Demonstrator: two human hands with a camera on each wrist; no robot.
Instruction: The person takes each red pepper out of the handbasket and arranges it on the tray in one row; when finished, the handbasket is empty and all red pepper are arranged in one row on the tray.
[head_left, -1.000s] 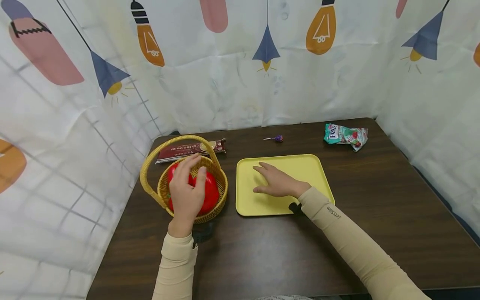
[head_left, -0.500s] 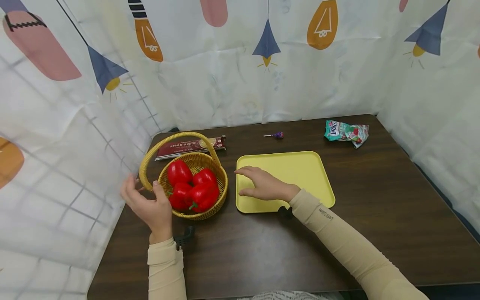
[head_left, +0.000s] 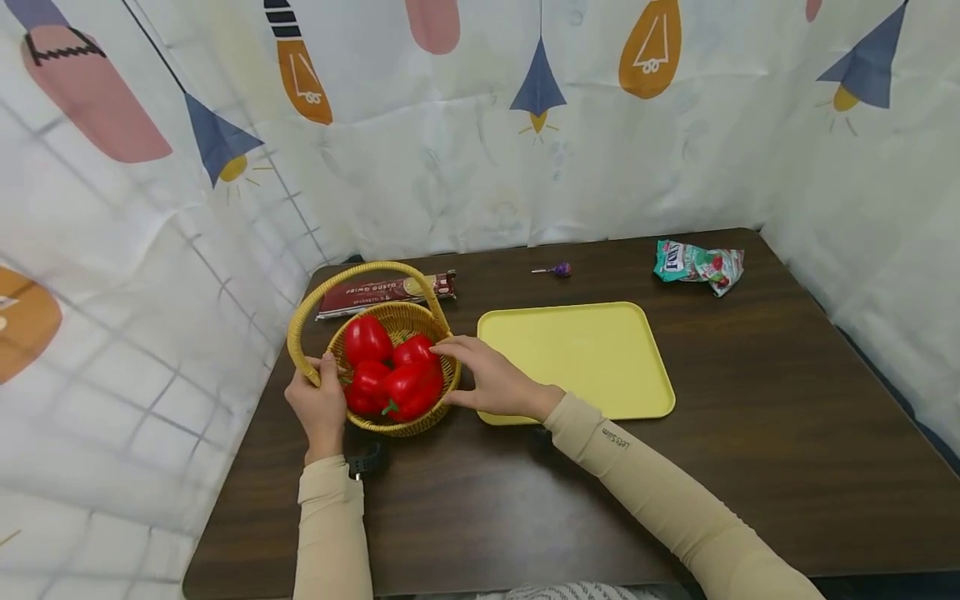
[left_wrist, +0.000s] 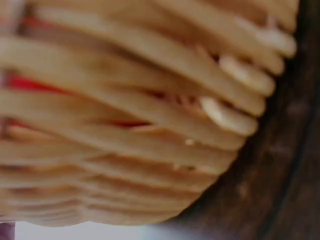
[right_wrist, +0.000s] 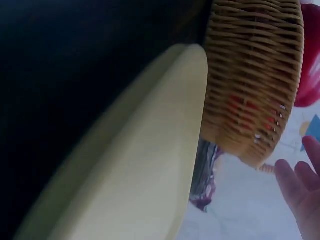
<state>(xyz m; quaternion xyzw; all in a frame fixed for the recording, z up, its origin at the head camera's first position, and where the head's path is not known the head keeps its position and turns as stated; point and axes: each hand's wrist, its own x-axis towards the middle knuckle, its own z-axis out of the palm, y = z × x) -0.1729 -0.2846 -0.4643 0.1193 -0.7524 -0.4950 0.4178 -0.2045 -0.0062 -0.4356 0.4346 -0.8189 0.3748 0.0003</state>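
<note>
A yellow wicker basket (head_left: pixel 408 428) with a tall arched handle (head_left: pixel 352 273) stands at the left of the table. Several red bell peppers (head_left: pixel 414 390) lie inside it. My left hand (head_left: pixel 320 412) holds the basket's left side where the handle meets the rim; its woven wall (left_wrist: pixel 125 115) fills the left wrist view, with that hand out of sight. At the basket's right rim, my right hand (head_left: pixel 501 382) has its fingers extended over the edge near the peppers, thumb outside. In the right wrist view, those fingers (right_wrist: pixel 290 182) appear apart from the wicker.
Right of the basket lies a yellow tray (head_left: pixel 573 350). Behind the basket is a dark red spaghetti pack (head_left: pixel 367 295). A purple lollipop (head_left: pixel 561 269) and a green snack bag (head_left: pixel 701 265) lie at the back of the dark table (head_left: pixel 750 433). A patterned curtain (head_left: pixel 450 175) surrounds it.
My left hand has gone from above the peppers to the basket's left side and now holds it there. My right hand has moved left from over the tray to the basket's right rim.
</note>
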